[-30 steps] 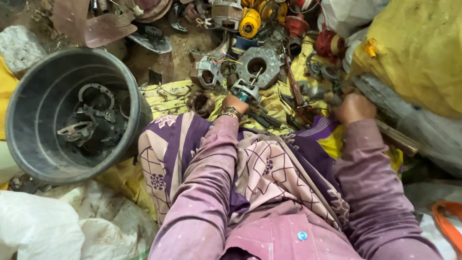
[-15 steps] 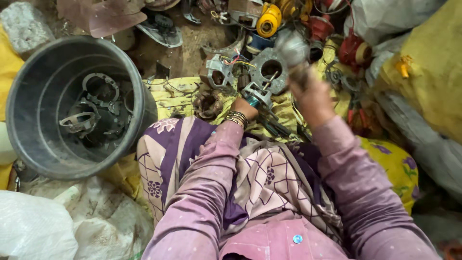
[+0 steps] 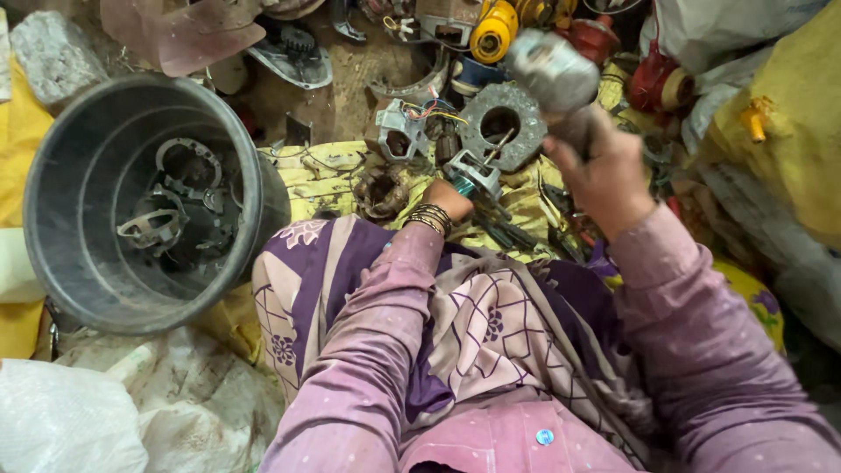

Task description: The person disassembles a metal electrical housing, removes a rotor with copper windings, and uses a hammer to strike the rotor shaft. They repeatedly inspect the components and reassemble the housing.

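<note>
Hands, two: hammer (image 3: 547,74), one; motor part (image 3: 473,171), one.

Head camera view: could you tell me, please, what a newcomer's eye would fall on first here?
Most striking is the right hand, raised at upper right and gripping a hammer whose blurred grey head is lifted above the scrap. Below it, the left hand steadies a small metal motor part on the yellow cloth. At left stands a big grey bucket holding dark metal rings and frames.
</note>
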